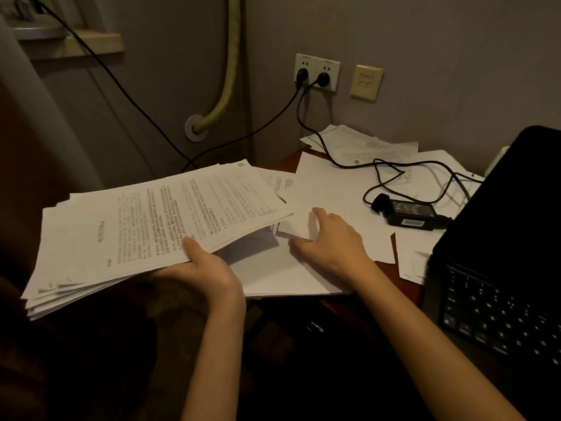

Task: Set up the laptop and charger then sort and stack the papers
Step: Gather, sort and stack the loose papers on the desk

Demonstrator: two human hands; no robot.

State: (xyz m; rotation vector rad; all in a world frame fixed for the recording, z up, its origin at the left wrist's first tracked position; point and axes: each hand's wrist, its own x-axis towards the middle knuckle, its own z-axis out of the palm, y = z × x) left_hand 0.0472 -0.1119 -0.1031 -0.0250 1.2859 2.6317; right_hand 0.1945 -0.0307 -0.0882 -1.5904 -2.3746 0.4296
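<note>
Desk [403, 273] — papers [145, 226] in left grip [200, 265].

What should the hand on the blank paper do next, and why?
Probably pinch that blank sheet and lift it onto the stack held by the left hand. The right hand already lies flat on it, and more loose papers wait behind.

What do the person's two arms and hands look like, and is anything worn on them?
Both forearms are bare as far as the picture shows: no sleeves are visible. The left hand and the right hand wear no gloves, and no watch, ring or bracelet can be seen, though the light is dim.
</note>
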